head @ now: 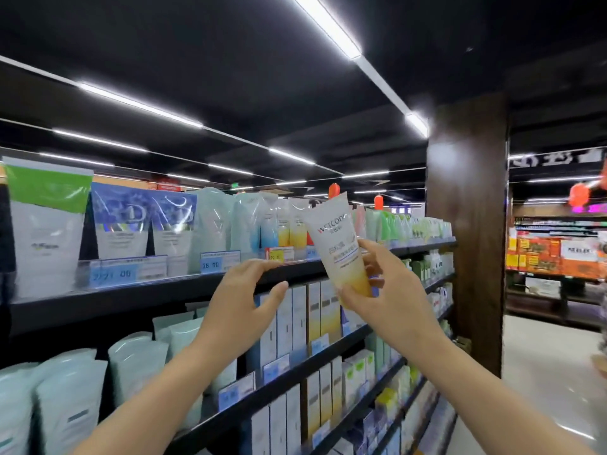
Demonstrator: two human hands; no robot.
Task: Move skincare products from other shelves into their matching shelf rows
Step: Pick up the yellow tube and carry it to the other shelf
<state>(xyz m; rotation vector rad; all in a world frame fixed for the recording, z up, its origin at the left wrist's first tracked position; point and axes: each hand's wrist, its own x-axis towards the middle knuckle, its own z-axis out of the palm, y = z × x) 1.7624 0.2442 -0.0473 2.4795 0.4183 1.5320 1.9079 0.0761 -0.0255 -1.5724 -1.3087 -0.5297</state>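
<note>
My right hand (pixel 387 290) grips the lower end of a white tube that fades to yellow (pixel 338 244), held tilted in front of the top shelf (pixel 184 287). Just behind it on that shelf stand matching white-and-yellow tubes (pixel 290 229), next to white-and-blue tubes (pixel 262 224). My left hand (pixel 241 307) is raised to the left of the held tube with its fingers spread and relaxed, holding nothing and apart from the tube.
Large refill pouches (pixel 121 221) fill the top shelf's left part, with price tags (pixel 218 261) along its edge. Boxed products (pixel 312 316) line the lower shelves. A dark wooden pillar (pixel 466 224) stands at the shelf's end; an aisle floor (pixel 542 372) lies to the right.
</note>
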